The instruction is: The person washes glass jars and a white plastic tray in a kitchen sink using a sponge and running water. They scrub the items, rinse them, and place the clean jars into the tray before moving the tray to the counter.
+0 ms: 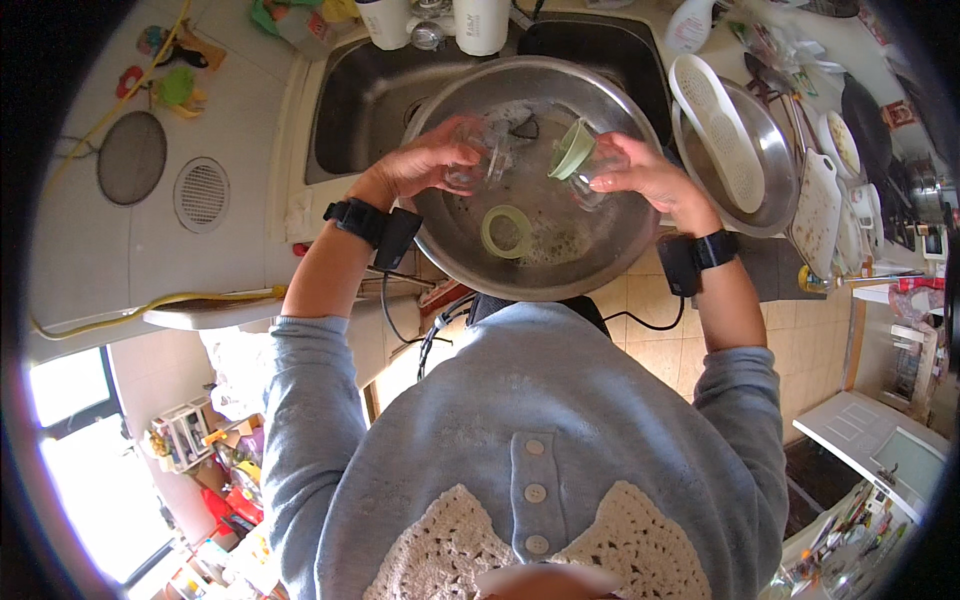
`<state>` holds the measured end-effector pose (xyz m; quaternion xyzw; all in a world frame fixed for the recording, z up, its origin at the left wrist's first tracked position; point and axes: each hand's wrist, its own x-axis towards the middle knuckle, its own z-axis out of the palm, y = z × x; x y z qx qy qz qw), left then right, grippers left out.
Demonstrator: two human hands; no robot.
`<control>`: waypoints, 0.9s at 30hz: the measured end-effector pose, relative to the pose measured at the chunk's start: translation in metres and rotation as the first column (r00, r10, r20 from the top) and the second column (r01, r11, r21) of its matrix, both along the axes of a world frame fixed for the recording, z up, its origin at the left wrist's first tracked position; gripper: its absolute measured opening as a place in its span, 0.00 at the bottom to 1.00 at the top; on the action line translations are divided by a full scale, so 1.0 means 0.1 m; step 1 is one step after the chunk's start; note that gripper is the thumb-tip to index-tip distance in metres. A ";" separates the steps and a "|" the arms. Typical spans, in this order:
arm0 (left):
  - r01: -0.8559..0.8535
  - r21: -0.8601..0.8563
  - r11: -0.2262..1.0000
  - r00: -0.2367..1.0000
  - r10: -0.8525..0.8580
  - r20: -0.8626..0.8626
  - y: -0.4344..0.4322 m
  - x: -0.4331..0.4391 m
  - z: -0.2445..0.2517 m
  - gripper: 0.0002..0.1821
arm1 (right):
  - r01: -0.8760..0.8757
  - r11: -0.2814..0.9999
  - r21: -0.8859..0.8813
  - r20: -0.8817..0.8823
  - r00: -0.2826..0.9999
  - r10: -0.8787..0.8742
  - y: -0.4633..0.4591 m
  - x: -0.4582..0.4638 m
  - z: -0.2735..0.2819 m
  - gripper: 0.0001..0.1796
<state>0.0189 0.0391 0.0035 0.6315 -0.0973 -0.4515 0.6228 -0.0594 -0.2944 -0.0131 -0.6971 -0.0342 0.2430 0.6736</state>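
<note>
A large round metal basin [536, 282] rests over the sink and holds some foamy water. Over its left side, my left hand [431, 159] grips a clear jar [480, 161]. My right hand [637, 169] holds another clear jar [589, 187], tilted, with a pale green ring-shaped lid or collar [574, 150] at its upper left end. Between my hands and nearer to me, a second pale green ring [488, 232] lies in the basin beside suds. A dark, thin looped thing [523, 127] is in the basin's far part.
Behind the basin is a double sink [352, 112] with white containers [480, 26] at its back edge. To the right, a smaller metal bowl [784, 176] holds a long white perforated tray [716, 127]. Beyond it are a cutting board [817, 202] and a spray bottle [690, 26].
</note>
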 end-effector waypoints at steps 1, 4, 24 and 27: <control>-0.010 0.148 0.989 0.998 0.001 0.056 -0.01 -0.01 -0.04 0.47 | 0.028 0.999 0.016 -0.015 0.999 -0.028 0.03 0.00 -0.05 0.41; -0.004 0.517 0.856 0.933 -0.182 0.309 -0.04 -0.03 -0.18 0.48 | 0.081 0.963 -0.256 0.081 0.995 -0.062 0.17 0.02 -0.25 0.41; -0.670 0.584 0.459 0.468 -0.350 0.812 0.33 -0.55 -0.41 0.44 | 0.664 0.660 -0.351 0.389 0.745 -0.542 -0.26 -0.24 -0.69 0.09; -0.613 0.606 0.507 0.626 -0.155 0.764 0.53 -0.39 -0.53 0.38 | 0.659 0.751 -0.052 0.278 0.732 -0.623 -0.19 -0.17 -0.73 0.09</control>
